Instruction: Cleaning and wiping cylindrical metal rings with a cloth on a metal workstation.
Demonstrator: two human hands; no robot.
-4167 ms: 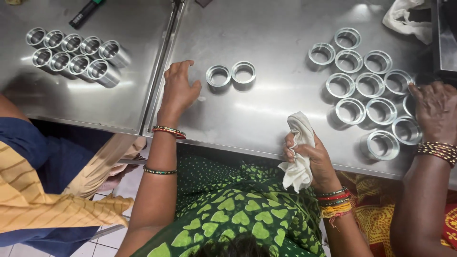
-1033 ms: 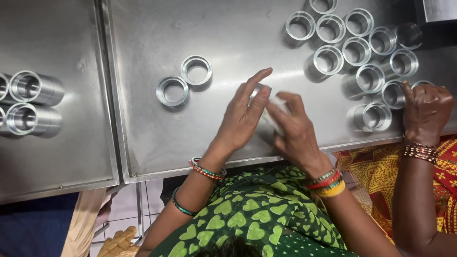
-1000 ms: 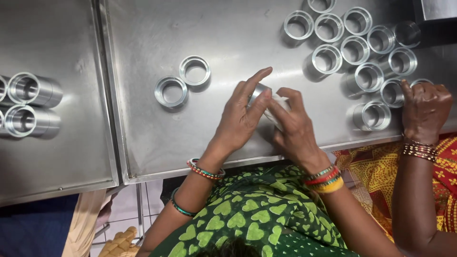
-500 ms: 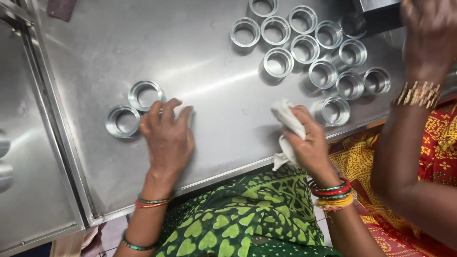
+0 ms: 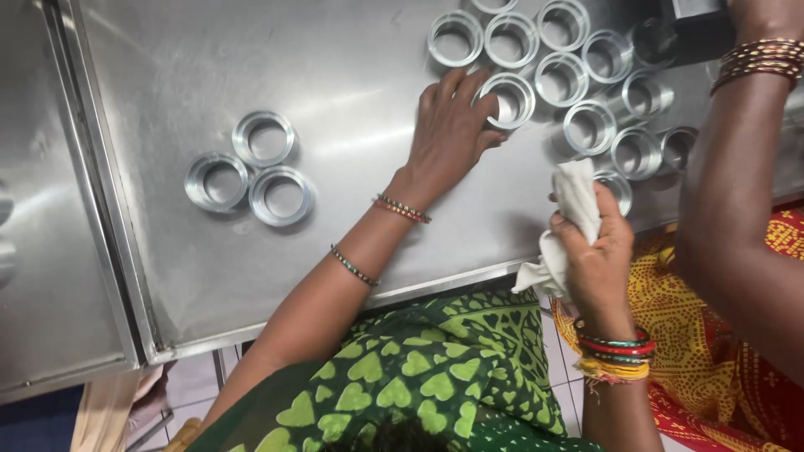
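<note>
A steel bench (image 5: 352,75) fills most of the view, its near edge running just in front of the person in the green patterned garment (image 5: 419,377). A second steel surface (image 5: 42,251) adjoins it along the left edge.

At the right edge, another person's arm (image 5: 737,184) with gold bangles reaches across the bench toward the far right corner.

A cluster of metal rings (image 5: 586,92) sits at the far right part of the bench, packed close and mostly touching one another. Three more metal rings (image 5: 251,172) lie apart from it, toward the left edge of the bench, set in a tight triangle.

The left hand (image 5: 452,125) stretches out over the bench to the near side of the cluster; its fingers (image 5: 477,96) curl around one ring (image 5: 507,99) at the cluster's edge, gripping its rim while it rests on the bench.

The right hand (image 5: 595,251) hovers at the near edge of the bench, its fingers closed tight around a crumpled white cloth (image 5: 565,222), close to the nearest ring of the cluster.
</note>
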